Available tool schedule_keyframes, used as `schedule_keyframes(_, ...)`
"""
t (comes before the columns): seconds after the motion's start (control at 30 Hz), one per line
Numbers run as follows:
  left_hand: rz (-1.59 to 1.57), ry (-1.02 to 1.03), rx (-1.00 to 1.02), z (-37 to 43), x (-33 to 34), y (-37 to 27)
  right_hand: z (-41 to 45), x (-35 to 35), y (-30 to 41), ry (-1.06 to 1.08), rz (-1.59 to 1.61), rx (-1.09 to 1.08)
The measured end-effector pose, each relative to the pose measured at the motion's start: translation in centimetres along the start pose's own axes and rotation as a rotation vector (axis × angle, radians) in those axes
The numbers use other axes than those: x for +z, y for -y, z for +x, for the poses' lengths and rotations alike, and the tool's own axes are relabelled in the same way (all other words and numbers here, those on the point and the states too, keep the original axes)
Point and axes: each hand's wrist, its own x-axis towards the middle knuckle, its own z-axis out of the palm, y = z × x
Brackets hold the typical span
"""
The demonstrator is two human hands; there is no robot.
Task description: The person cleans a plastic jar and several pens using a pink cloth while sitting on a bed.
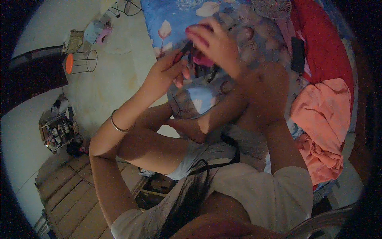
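Note:
My left hand (168, 70), with a bangle on that forearm, grips a slender dark object (182, 52) with some red along it; its exact kind is unclear. My right hand (216, 44) is raised just to the right, fingers bent and blurred by motion. Whether it holds anything cannot be made out. Below the right hand shows a bright pink item (203, 59), partly covered by the fingers. Several dark, thin things (210, 73) lie around it, too blurred to name. Beneath both hands spreads a blue floral bedsheet (179, 15), and my crossed legs are close by.
An orange cloth (323, 110) lies bunched at right beside red fabric (334, 53). A black rectangular object (297, 54) rests near it. A round wire-grilled fan (273, 7) is at the top. On the left are a wire-frame bin (85, 61) and a loaded rack (58, 130).

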Motion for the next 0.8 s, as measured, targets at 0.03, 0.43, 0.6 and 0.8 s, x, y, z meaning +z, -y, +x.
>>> schedule_keyframes(0.03,-0.008,-0.011,-0.048,0.2,0.0,0.3,-0.2,0.1,-0.3,-0.001,0.000,0.000)
schedule_keyframes(0.43,0.125,-0.084,0.002,0.0,0.7,-0.8,-0.2,-0.5,-0.4,-0.103,0.055,-0.013)
schedule_keyframes(0.6,0.235,-0.071,0.103,-0.5,0.0,-0.6,-1.0,-1.5,2.8,-0.061,0.142,-0.193)
schedule_keyframes(0.8,0.455,-0.151,0.132,-0.8,0.3,-0.3,-0.9,-2.0,3.2,-0.034,0.070,-0.154)
